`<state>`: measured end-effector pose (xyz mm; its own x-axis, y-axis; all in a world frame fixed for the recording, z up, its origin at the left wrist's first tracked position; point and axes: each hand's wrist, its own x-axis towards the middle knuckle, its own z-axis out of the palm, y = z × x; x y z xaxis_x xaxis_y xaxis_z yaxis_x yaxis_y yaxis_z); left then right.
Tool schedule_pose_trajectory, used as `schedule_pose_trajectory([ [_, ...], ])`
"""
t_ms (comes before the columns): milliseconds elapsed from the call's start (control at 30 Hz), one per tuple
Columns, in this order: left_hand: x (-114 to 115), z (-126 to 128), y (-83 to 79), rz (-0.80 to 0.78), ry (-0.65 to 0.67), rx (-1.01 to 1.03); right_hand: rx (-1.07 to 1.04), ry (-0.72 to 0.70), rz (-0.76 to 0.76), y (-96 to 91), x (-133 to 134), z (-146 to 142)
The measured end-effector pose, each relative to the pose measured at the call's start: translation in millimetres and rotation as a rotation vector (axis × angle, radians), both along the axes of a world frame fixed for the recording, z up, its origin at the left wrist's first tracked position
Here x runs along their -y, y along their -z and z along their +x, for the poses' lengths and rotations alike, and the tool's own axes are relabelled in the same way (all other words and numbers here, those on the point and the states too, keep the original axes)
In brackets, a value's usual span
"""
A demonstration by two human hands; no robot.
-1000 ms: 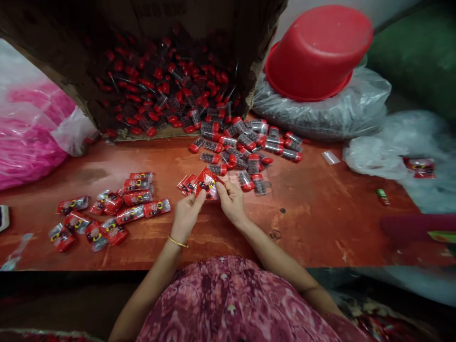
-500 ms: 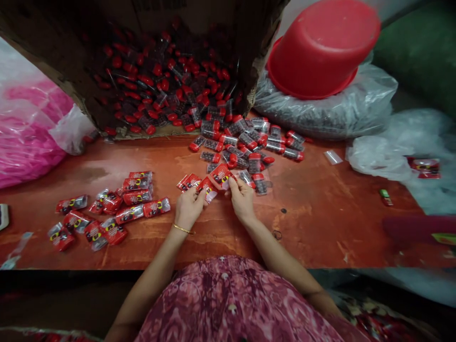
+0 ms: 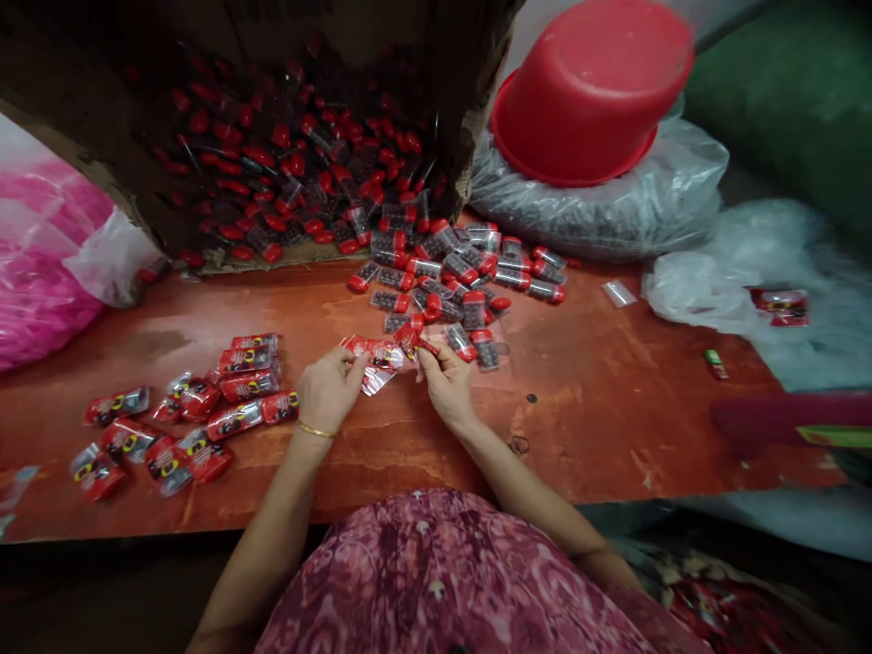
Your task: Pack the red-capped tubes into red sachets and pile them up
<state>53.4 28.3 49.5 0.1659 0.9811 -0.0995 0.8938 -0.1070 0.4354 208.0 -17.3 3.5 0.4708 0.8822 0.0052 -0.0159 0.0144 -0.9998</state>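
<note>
a small red pouch [image 3: 409, 341] is pinched in the fingers of the right hand [image 3: 446, 386], near the middle of the surface [image 3: 599, 427]. empty pouches [image 3: 371, 359] are gripped in the left hand [image 3: 331, 391], probably kept ready. loose capsules [image 3: 463, 272] lie at 12 o'clock, filled packs [image 3: 183, 422] at 9 o'clock. open room is left at 3 o'clock.

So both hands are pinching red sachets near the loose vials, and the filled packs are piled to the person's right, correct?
Not quite. The head view shows the filled packs piled to the person's left, not right. The left hand and right hand do pinch red sachets near the loose vials.
</note>
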Motion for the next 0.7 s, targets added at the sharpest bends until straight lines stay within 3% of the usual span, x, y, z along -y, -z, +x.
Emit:
schedule_pose_trajectory([
  [133, 16, 12, 2.0, -0.306, -0.007, 0.721, -0.023, -0.019, -0.015, -6.6, 5, -8],
  [200, 25, 25, 5.4, -0.434, -0.119, 1.012, -0.037, -0.057, -0.014, -7.4, 9, -16],
  [300, 33, 40, 9.3, -0.455, -0.319, 1.278, 0.007, -0.121, -0.013, -5.9, 16, -23],
  [367, 32, 42, 9.2, -0.483, -0.408, 1.361, 0.163, -0.171, 0.016, -5.4, 19, -15],
  [467, 29, 37, 6.0, -0.557, -0.497, 1.394, 0.630, -0.180, 0.087, -6.8, 19, 23],
  [567, 26, 31, 4.4, -0.585, -0.535, 1.382, 1.125, -0.161, -0.059, -7.2, 14, 69],
  [700, 27, 32, 9.1, -0.649, -0.506, 1.364, 1.399, -0.270, -0.164, -4.3, 17, 94],
])
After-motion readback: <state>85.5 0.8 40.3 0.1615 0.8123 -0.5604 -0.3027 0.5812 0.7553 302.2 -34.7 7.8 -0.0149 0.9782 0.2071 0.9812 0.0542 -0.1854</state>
